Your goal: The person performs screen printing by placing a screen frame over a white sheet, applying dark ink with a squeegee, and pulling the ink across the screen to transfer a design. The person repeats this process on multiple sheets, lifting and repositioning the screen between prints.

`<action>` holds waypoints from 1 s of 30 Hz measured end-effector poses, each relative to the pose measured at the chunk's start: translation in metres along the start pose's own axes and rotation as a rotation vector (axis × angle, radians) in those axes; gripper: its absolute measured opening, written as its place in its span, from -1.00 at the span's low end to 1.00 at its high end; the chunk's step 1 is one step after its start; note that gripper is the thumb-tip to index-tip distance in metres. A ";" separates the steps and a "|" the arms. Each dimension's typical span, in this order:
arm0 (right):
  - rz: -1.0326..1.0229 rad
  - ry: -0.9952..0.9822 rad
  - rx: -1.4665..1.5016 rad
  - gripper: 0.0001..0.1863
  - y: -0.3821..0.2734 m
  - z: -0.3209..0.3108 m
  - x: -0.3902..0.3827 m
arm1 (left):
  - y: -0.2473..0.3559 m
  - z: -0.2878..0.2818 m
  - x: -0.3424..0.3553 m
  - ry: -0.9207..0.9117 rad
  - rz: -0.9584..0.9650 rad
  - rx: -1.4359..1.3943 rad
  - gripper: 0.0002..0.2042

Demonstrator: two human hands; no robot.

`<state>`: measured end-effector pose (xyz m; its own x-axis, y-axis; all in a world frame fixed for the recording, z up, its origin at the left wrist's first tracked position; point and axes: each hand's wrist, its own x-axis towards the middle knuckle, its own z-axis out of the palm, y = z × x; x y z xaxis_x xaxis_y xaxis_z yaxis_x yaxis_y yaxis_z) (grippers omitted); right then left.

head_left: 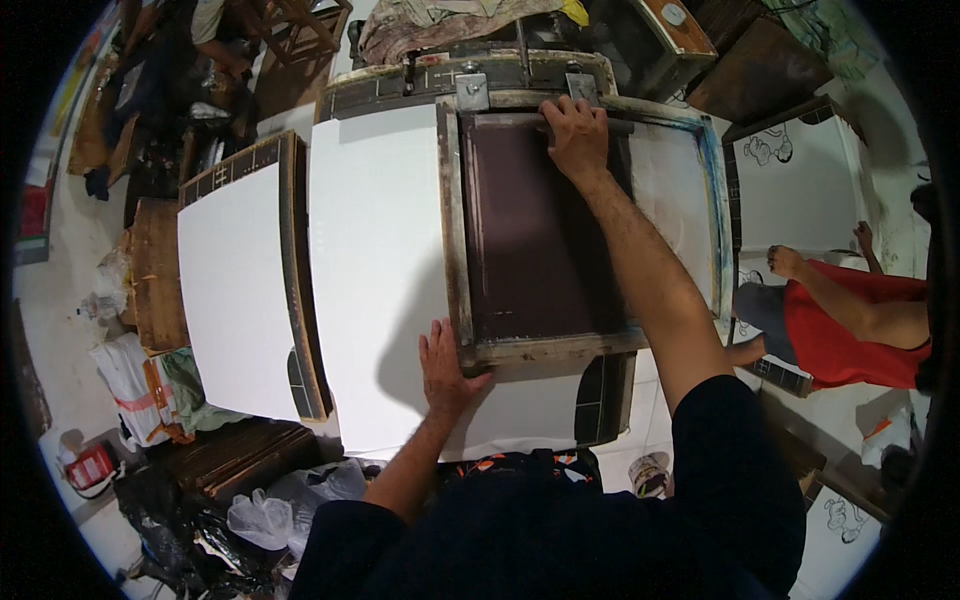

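A wooden-framed printing screen lies over white fabric on a board. Its mesh is dark brown in the left and middle part and whitish on the right. At the far end of the mesh, my right hand is closed, fingers bent over a dark bar that looks like a squeegee; the hand partly hides it. My left hand rests at the screen's near left corner. Its fingers stretch forward and its thumb points right along the near rail, gripping nothing visible.
Metal hinge clamps hold the screen's far side. Another board with white fabric stands at the left. To the right, a person in red is beside a board with a printed line drawing. Plastic bags lie at the lower left.
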<state>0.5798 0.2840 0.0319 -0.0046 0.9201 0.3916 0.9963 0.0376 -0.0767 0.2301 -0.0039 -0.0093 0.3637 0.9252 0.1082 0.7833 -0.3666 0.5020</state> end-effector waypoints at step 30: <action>0.029 -0.242 0.086 -0.40 -0.087 -0.117 -0.208 | -0.002 0.003 0.003 0.051 0.044 -0.017 0.21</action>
<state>0.5045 0.0436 0.0645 -0.0064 0.9874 0.1579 0.9855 0.0329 -0.1662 0.2315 -0.0009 -0.0128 0.3712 0.9122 0.1736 0.7583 -0.4057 0.5103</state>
